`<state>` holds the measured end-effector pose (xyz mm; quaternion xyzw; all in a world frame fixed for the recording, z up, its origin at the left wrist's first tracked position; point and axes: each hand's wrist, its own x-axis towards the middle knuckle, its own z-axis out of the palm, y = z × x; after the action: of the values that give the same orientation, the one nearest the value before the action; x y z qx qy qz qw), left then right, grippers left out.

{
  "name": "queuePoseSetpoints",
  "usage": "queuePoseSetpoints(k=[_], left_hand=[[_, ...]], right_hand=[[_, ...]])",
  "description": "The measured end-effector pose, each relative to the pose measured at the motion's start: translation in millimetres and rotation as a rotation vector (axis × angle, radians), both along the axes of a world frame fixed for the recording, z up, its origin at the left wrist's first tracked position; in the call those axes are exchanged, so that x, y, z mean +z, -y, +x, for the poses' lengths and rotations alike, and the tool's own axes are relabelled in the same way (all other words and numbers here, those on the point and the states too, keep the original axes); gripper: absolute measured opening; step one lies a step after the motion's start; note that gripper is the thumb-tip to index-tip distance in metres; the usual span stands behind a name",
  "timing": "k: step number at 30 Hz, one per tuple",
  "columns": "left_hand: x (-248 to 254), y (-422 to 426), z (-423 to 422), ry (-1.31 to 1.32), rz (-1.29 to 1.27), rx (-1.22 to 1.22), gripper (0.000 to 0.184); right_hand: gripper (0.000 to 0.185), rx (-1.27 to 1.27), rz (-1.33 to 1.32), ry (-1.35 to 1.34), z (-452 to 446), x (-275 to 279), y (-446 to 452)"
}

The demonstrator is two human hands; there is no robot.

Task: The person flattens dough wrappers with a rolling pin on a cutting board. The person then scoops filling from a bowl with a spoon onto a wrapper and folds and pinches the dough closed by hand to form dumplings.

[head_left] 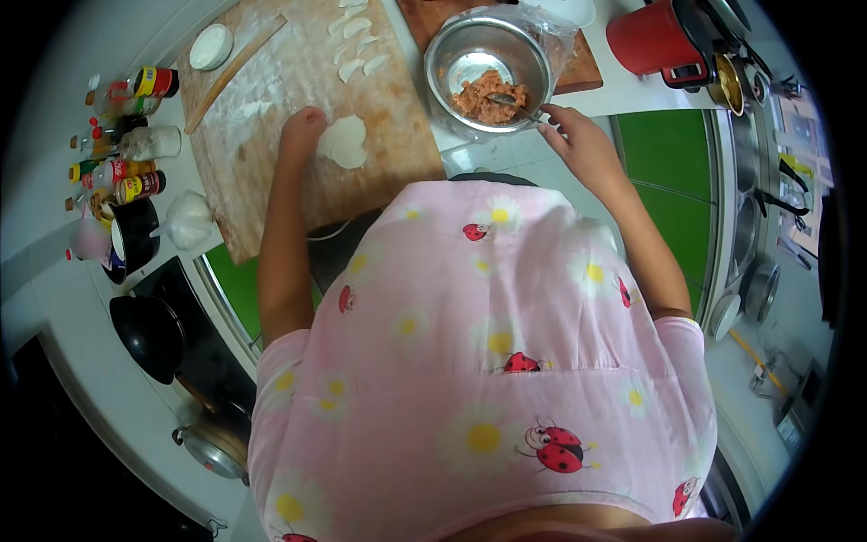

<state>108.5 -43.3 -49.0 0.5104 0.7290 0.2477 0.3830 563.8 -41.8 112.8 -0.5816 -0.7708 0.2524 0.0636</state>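
My right hand (578,143) grips the handle of a metal spoon (517,105), whose bowl end rests in orange-brown minced filling (483,98). That filling lies at the near side of a stainless steel bowl (435,86). On the floured wooden board (397,135), my left hand (305,131) is closed, curled just left of several overlapping round dough wrappers (347,144); its fingertips are hidden, so whatever they may hold does not show. Several folded dumplings (350,69) are laid out at the board's far side.
A rolling pin (237,70) and a small tub of white powder (211,47) lie on the board's left. Sauce bottles (135,172) and a white bag (188,220) stand beyond its left edge. At the right is a red pot (646,41).
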Motion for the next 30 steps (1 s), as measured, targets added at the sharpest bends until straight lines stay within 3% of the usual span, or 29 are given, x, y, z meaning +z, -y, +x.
queuePoseSetpoints(k=[5,9,14,17,20,23,30], left_hand=[[-12,4,11,0.12,0.0,-0.062,0.013],[-4,1,16,-0.002,-0.004,-0.118,0.012],[15,6,23,-0.026,0.062,-0.055,0.012],[10,7,17,0.123,0.03,0.081,0.013],[2,9,16,0.13,0.067,0.025,0.015],[-16,3,13,0.013,0.052,-0.049,0.015],[0,-5,24,-0.1,0.066,-0.144,0.012]], right_hand=[[0.037,0.051,-0.051,0.036,-4,-2,-1],[0.036,0.066,-0.101,0.023,-7,-1,-1],[0.037,0.125,-0.004,0.002,-5,-11,-3],[0.033,0.132,0.056,0.031,-6,-17,-9],[0.028,0.118,0.108,0.048,-8,-21,-13],[0.027,0.102,0.117,0.051,-10,-21,-14],[0.027,0.109,0.112,0.052,-11,-19,-15]])
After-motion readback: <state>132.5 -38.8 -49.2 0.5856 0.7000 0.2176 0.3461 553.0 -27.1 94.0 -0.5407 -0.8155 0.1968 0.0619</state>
